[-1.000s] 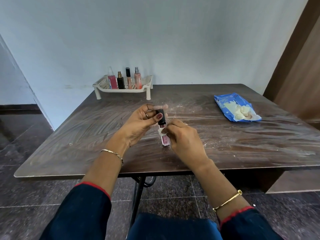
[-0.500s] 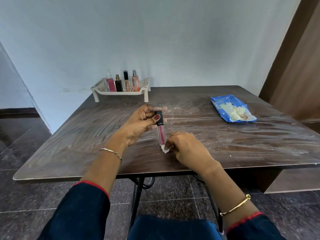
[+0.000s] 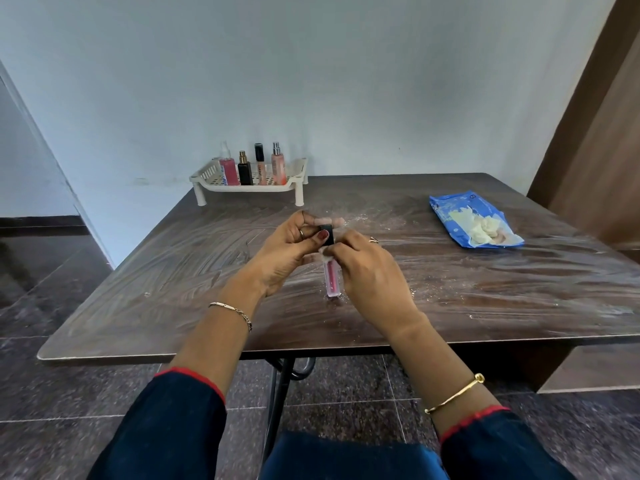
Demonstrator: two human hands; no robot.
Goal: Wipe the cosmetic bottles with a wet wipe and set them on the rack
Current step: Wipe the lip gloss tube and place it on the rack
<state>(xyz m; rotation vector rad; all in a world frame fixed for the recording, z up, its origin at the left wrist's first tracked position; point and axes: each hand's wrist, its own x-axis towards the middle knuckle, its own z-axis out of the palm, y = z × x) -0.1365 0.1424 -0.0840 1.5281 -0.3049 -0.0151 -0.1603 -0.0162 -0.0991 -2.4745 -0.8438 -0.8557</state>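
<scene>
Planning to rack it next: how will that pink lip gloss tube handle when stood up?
Probably stiff and light: the lip gloss tube looks like small clear plastic. It is tall and narrow, so it likely tips easily. The wet wipe may leave it slippery.

A second ago I held my right hand [image 3: 367, 271] and the small crumpled white wet wipe [image 3: 325, 258] partway down the slim clear tube of pink gloss [image 3: 333, 278]. I drew them down to its bottom end, then brought them back up. The wipe ended just under the square black plastic cap [image 3: 327, 233], and the tube's pink lower length showed bare.
</scene>
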